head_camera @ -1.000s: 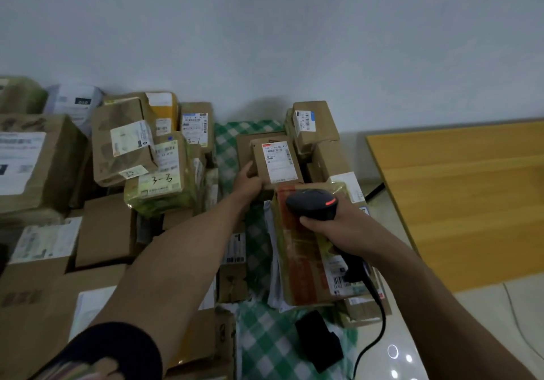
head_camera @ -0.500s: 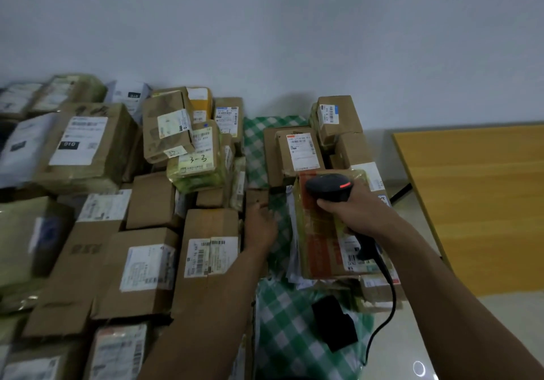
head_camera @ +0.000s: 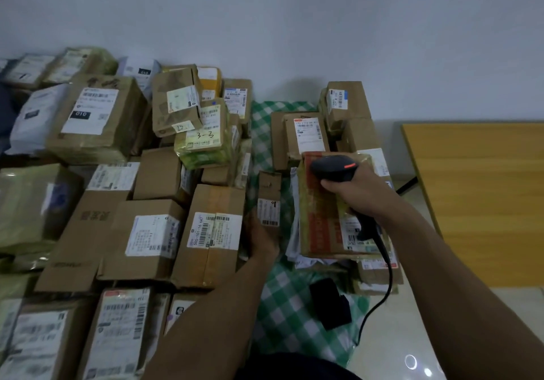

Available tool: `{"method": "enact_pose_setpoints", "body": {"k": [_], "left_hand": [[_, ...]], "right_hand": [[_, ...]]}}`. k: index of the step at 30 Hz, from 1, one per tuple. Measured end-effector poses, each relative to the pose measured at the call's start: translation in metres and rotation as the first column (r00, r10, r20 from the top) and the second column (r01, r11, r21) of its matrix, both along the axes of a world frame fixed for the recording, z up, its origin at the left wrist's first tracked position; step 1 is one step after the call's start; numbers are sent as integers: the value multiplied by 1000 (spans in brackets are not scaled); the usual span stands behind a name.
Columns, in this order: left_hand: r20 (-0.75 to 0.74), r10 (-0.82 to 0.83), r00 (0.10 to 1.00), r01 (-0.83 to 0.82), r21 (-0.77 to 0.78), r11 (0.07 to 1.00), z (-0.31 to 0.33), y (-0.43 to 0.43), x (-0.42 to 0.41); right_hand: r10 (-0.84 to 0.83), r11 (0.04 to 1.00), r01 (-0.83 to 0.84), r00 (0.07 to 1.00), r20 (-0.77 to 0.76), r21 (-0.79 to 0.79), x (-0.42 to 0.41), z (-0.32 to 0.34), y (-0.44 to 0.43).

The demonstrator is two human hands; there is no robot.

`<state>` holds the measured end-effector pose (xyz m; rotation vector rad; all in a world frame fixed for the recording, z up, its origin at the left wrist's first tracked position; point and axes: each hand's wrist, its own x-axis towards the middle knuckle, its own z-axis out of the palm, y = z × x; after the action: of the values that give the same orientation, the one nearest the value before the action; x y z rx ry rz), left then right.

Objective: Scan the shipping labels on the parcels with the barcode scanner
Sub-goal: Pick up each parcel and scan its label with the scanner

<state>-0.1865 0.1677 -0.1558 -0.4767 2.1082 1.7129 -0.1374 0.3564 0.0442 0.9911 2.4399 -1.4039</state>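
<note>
My right hand (head_camera: pixel 363 192) grips a black barcode scanner (head_camera: pixel 332 169) with a red light on top. It hovers over a flat parcel wrapped in red-printed tape (head_camera: pixel 322 223), and its head points toward a brown parcel with a white label (head_camera: pixel 309 133). My left hand (head_camera: pixel 259 233) is closed around the lower end of a narrow cardboard parcel (head_camera: pixel 269 194) that lies on the green checked cloth (head_camera: pixel 282 306). The parcel's barcode label faces up. The scanner's black cable (head_camera: pixel 385 279) hangs down to the right.
A dense pile of labelled cardboard parcels (head_camera: pixel 147 232) fills the left half. More boxes (head_camera: pixel 344 102) are stacked against the white wall. A black object (head_camera: pixel 329 303) lies on the cloth. A wooden tabletop (head_camera: pixel 485 203) stands at the right.
My left hand let go of the far labelled parcel, drew back toward me and closed on the narrow parcel. The view swung left. The scanner stayed over the red-taped parcel.
</note>
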Motion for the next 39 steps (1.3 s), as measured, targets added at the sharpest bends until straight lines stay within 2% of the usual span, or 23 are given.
{"method": "enact_pose_setpoints", "body": {"k": [1,2,5,8,10,13,17,23,28,32,35,39], "left_hand": [[95,40,995,-48,87,995,-16,4,1],[89,-31,996,26,57,998,-3,2,2],[192,-54,980,55,0,998,-1,0,7],[223,-210,952,217,-7,976,-5,-5,12],[219,-223,950,219,44,975,-3,-7,12],[217,-155,964,126,142,982,7,-7,7],[44,-186,982,177,157,972,21,-6,8],[-106,-102,989,124,238,963,83,-16,4],[-195,-126,973,179,289,940,129,-18,1],[-292,-169,941,237,214,948,153,-25,0],[-345,-195,918,278,212,937,169,-35,-1],[-378,-257,890,309,84,947,177,-41,-8]], "right_hand": [[-5,1000,5,1000,6,-3,0,0,1],[-5,1000,5,1000,9,-6,0,0,1],[8,1000,-8,1000,-2,-13,1,0,1],[5,1000,-5,1000,0,-31,1,1,2],[12,999,-11,1000,3,-32,1,-1,2],[5,999,-5,1000,0,-43,1,1,1],[3,999,-3,1000,2,-45,1,0,1],[0,1000,0,1000,-6,-15,-1,2,-4],[-16,1000,16,999,-28,-5,1,10,-10],[-3,1000,4,997,-71,16,13,29,-21],[19,999,-13,985,-174,37,24,53,-33],[58,998,-60,956,-288,2,35,84,-56]]}}
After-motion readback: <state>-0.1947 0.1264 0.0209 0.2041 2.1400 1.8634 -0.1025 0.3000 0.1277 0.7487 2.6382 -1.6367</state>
